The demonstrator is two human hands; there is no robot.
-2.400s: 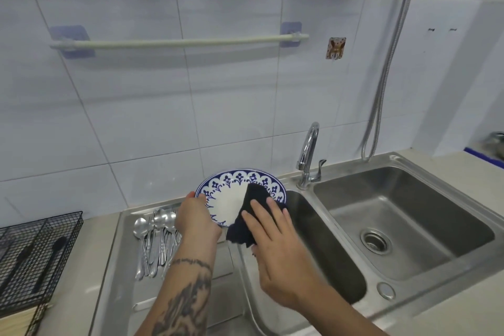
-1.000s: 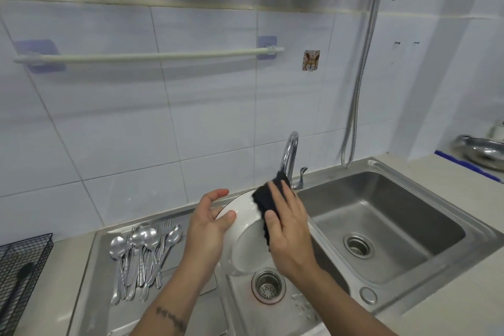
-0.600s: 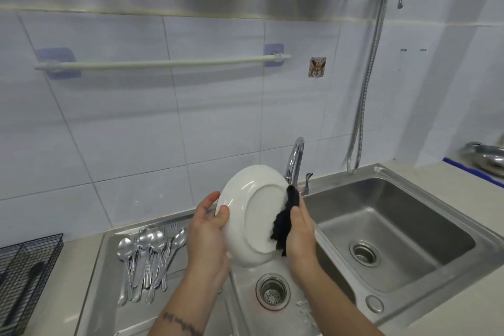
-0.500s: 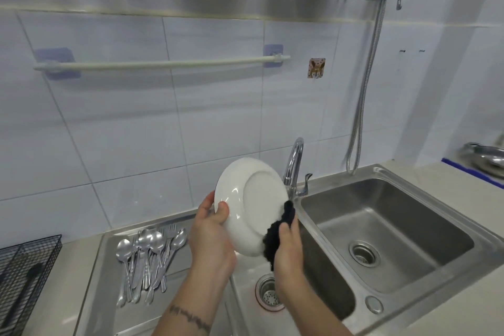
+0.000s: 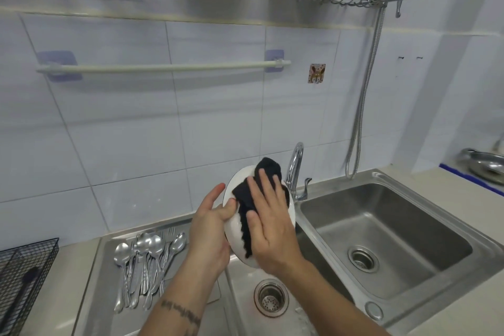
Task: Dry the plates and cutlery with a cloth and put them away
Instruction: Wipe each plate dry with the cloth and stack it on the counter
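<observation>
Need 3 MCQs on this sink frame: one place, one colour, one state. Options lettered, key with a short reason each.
1. Where do the spoons lie?
A. in the right sink basin
B. on the draining board left of the basins
C. in the wall rack

2. What colour is the cloth?
A. black
B. yellow
C. white

3. How is the plate held?
A. flat on the counter
B. standing in the wall rack
C. up over the left basin, the left hand at its rim, the right hand pressing the cloth on it

Key:
1 B: they lie in a bunch on the steel board beside the left basin.
2 A: the cloth is dark against the white plate.
3 C: the left thumb hooks over the rim while the right hand's flat fingers cover the cloth.
</observation>
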